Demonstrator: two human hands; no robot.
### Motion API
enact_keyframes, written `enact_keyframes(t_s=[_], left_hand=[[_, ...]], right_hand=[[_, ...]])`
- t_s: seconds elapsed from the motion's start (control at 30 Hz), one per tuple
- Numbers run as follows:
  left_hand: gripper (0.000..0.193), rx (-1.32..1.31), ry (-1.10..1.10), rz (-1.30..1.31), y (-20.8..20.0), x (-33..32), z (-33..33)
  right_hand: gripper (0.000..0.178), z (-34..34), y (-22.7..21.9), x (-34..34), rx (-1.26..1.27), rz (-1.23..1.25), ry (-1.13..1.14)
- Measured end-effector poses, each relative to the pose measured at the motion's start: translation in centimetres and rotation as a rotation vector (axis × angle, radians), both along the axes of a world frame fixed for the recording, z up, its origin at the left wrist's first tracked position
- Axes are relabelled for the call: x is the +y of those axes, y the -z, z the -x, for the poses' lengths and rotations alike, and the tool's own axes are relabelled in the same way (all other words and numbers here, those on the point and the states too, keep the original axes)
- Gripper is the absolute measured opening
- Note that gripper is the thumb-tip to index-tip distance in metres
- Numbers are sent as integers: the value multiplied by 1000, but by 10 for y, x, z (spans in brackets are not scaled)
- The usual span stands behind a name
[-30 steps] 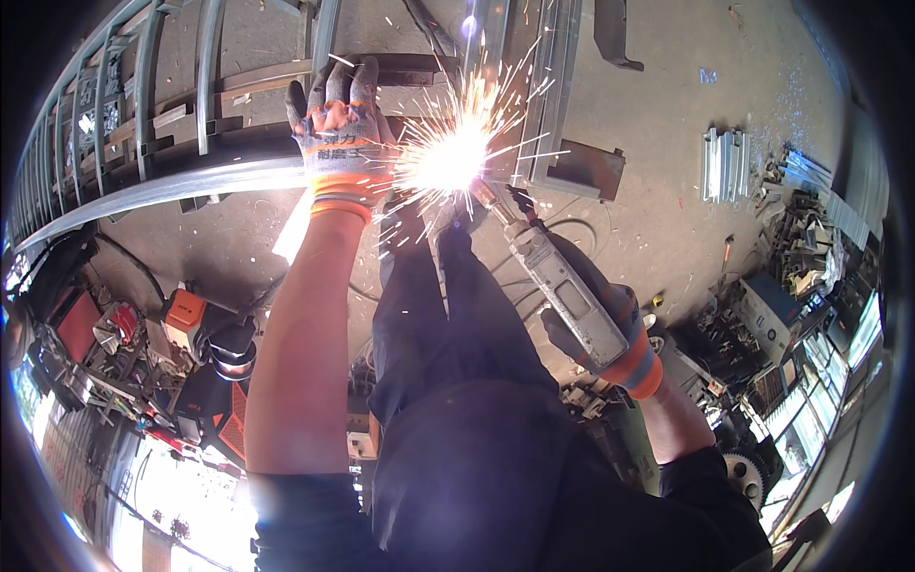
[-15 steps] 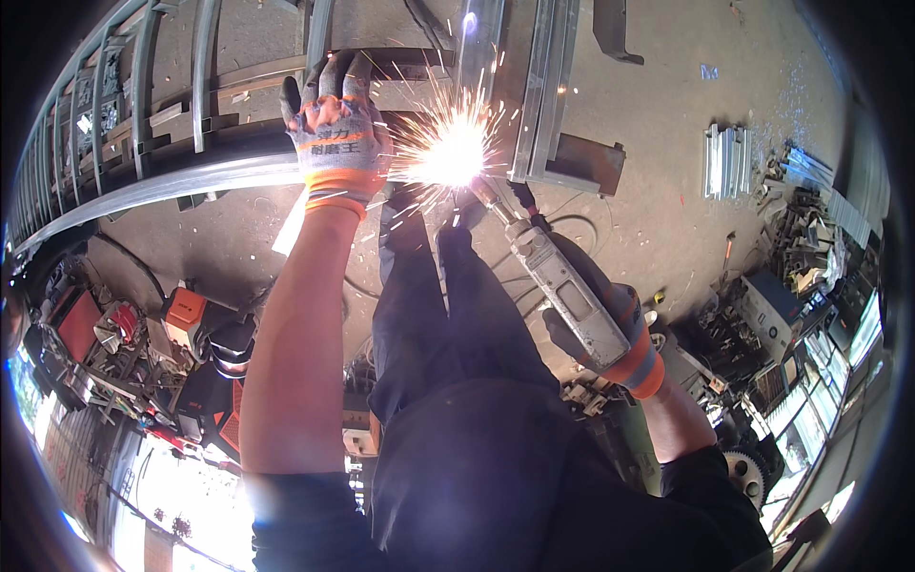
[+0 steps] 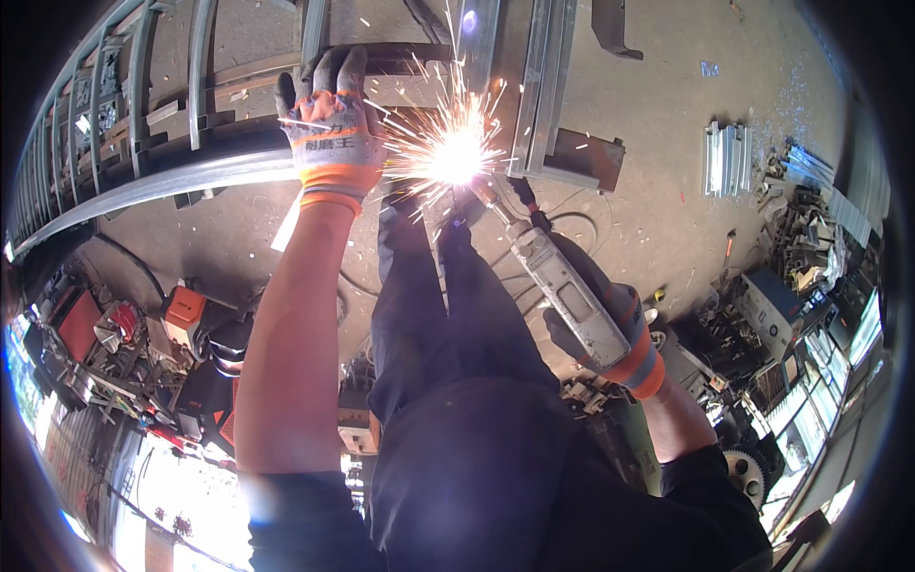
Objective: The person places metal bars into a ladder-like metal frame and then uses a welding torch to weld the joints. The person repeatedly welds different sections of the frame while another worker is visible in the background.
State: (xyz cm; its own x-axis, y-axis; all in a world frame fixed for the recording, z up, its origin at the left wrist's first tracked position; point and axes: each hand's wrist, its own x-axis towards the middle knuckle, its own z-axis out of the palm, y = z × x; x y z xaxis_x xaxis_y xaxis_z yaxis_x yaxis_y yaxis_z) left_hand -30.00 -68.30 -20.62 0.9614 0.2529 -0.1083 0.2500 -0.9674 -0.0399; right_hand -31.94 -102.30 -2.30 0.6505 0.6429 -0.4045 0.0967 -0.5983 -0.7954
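My right hand (image 3: 624, 329), in a grey and orange glove, is wrapped round a handheld welding torch (image 3: 569, 289) with a worn grey body. The torch slants up and left, its narrow nozzle (image 3: 486, 194) reaching a white glare that throws sparks. That glare hides the spot on the metal it meets. Left of the sparks, my gloved left hand (image 3: 332, 133) lies on a metal frame (image 3: 229, 170), fingers stretched forward and somewhat apart. Its thumb is not visible.
Long metal profiles (image 3: 543, 86) extend beyond the glare, beside a dark flat plate (image 3: 588, 157). Cut metal strips (image 3: 727, 160) lie on the floor at right. Cables (image 3: 581, 224) loop near my feet. An orange box (image 3: 184, 313) stands among clutter at left; scrap metal (image 3: 801, 238) is piled at right.
My left hand has shifted slightly left and toward the far side. The spark spray has changed shape, while the torch and my right hand stay almost in place.
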Motion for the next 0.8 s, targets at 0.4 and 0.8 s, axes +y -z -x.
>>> enact_keyframes(t_s=[0.4,0.8], left_hand=[[49,-2,-31,16,1,0,2],[56,-158,22,35,3,0,6]], right_hand=[[67,6,4,-9,2,1,6],[67,12,8,-16,-47,-19,-21]])
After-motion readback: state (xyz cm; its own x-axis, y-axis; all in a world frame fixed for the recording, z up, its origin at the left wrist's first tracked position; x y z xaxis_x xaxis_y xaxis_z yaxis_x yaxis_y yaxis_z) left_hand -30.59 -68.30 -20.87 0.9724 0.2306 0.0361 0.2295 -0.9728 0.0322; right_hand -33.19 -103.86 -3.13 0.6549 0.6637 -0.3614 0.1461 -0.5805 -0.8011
